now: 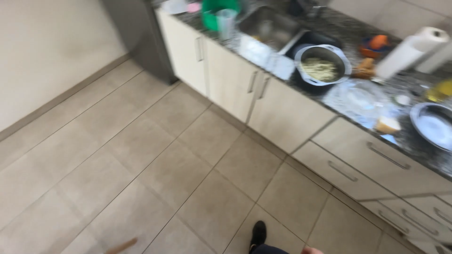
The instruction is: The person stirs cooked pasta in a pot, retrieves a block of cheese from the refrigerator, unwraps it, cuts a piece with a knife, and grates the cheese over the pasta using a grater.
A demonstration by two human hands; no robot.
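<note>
Only slivers of my hands show at the bottom edge. A blurred, skin-coloured strip that looks like my left hand (122, 245) hangs over the floor tiles at lower left. A small bit of my right hand (312, 250) peeks in at the bottom, beside my black shoe (258, 233). Neither hand touches anything that I can see, and the fingers are cut off by the frame. The kitchen counter (414, 141) runs along the upper right, well away from both hands.
On the dark speckled counter stand a pot with pale chopped food (322, 68), a sink (268, 26), a green bowl (217, 11), a paper towel roll (409, 51) and a metal bowl (435, 126). Cream cabinets and drawers (282, 113) sit below it. Beige floor tiles (141, 155) spread to the left wall.
</note>
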